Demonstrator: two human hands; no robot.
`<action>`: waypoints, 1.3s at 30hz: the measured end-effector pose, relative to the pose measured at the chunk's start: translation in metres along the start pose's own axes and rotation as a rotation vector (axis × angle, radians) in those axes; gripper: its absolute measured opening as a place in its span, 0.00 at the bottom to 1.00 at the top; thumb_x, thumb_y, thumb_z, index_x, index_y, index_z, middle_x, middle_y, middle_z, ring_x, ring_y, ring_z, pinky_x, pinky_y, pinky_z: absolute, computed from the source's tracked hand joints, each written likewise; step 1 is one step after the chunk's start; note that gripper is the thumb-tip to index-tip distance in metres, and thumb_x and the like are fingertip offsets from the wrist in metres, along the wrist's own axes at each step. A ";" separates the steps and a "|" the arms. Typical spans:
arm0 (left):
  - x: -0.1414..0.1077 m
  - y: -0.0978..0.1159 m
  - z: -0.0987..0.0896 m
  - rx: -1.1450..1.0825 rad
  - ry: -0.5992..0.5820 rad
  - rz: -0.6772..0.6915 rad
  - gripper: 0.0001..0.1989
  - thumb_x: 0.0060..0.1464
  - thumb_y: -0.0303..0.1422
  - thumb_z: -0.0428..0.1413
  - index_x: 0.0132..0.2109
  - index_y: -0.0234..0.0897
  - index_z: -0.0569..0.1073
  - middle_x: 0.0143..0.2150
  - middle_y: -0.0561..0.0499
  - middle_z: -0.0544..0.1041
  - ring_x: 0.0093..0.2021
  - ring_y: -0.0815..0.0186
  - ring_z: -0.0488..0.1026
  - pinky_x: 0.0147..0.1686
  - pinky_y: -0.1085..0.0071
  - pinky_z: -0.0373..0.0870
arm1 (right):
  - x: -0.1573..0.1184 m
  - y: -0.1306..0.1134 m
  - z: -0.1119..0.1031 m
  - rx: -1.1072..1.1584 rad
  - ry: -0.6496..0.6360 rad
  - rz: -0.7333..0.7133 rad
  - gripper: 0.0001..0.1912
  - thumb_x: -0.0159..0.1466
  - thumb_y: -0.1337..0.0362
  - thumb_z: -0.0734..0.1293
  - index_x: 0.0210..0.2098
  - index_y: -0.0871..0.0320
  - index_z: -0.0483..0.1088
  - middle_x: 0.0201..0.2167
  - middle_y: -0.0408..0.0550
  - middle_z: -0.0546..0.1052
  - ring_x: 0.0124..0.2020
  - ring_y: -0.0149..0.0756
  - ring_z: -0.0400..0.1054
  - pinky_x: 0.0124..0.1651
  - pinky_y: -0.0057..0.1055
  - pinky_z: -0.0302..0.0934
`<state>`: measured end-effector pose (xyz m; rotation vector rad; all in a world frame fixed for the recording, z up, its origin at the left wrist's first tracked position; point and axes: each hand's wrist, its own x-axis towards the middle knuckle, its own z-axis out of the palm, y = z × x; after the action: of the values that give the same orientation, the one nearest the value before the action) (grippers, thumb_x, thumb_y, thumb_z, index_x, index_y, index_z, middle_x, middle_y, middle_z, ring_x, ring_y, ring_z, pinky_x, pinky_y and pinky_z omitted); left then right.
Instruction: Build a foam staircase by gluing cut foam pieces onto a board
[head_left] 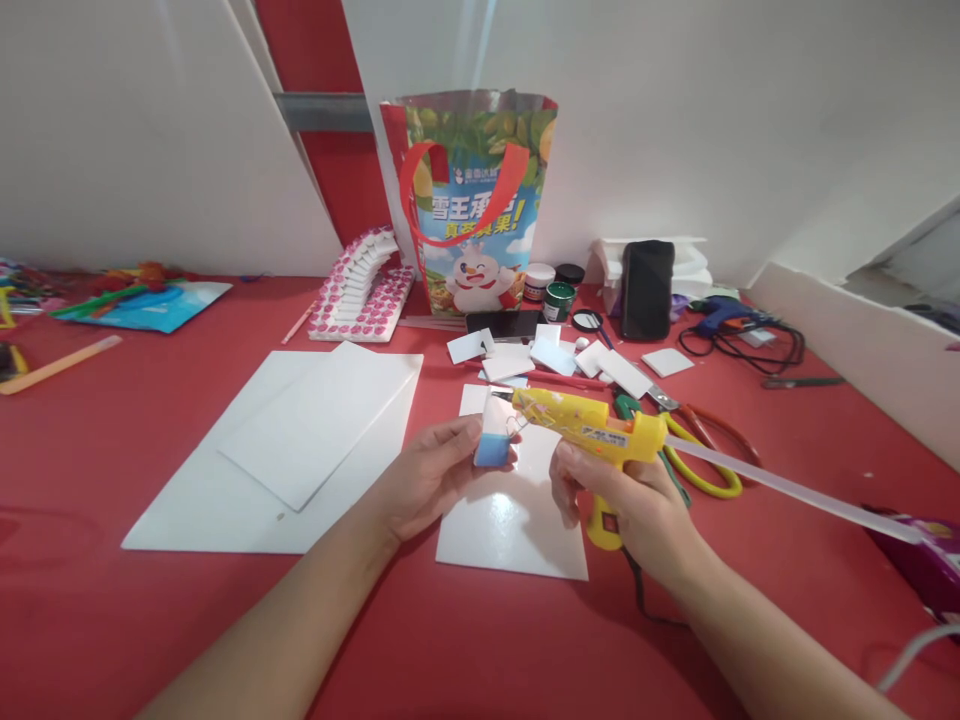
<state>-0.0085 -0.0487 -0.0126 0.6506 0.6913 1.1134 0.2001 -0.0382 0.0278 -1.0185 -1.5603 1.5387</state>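
Note:
My left hand (439, 470) grips a small white-and-blue card piece (492, 448) upright between thumb and fingers. Wrapped around the handle of a yellow hot glue gun (574, 420) is my right hand (630, 495). The gun's nozzle points left, at the card's upper part; whether it touches I cannot tell. A long clear glue stick (787, 485) sticks out of the gun's back. Below both hands lies a glossy white board (510, 535). Several small white pieces (510, 360) are scattered just beyond it.
Larger white sheets (202, 510) lie to the left. Scissors with yellow handles (709, 480) rest right of the gun. A printed bag (480, 200), paint jars (559, 300), a pink-dotted white model (360, 290) and a black phone (647, 290) stand along the back. A blue tool with a cable (724, 318) lies back right.

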 end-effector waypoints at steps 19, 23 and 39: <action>-0.001 0.002 0.002 0.011 -0.004 -0.013 0.14 0.54 0.40 0.67 0.34 0.31 0.81 0.41 0.44 0.82 0.39 0.64 0.76 0.50 0.64 0.70 | 0.000 0.000 0.002 0.065 0.012 0.022 0.20 0.64 0.53 0.67 0.21 0.57 0.64 0.16 0.41 0.66 0.19 0.30 0.62 0.24 0.29 0.58; -0.001 0.002 0.002 0.007 0.000 -0.011 0.14 0.54 0.40 0.67 0.33 0.31 0.80 0.41 0.43 0.81 0.39 0.63 0.76 0.50 0.63 0.70 | 0.000 -0.001 0.002 0.082 0.016 0.007 0.20 0.64 0.53 0.68 0.20 0.57 0.64 0.16 0.40 0.66 0.18 0.29 0.62 0.23 0.29 0.57; -0.002 0.003 0.002 0.024 -0.011 -0.008 0.14 0.55 0.40 0.66 0.31 0.32 0.78 0.40 0.43 0.81 0.38 0.63 0.76 0.50 0.62 0.69 | -0.003 0.010 0.000 0.136 0.001 0.045 0.19 0.66 0.52 0.69 0.25 0.56 0.65 0.18 0.38 0.65 0.19 0.29 0.61 0.25 0.30 0.57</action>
<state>-0.0095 -0.0496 -0.0090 0.6738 0.6982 1.0947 0.2020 -0.0411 0.0178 -0.9833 -1.4197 1.6510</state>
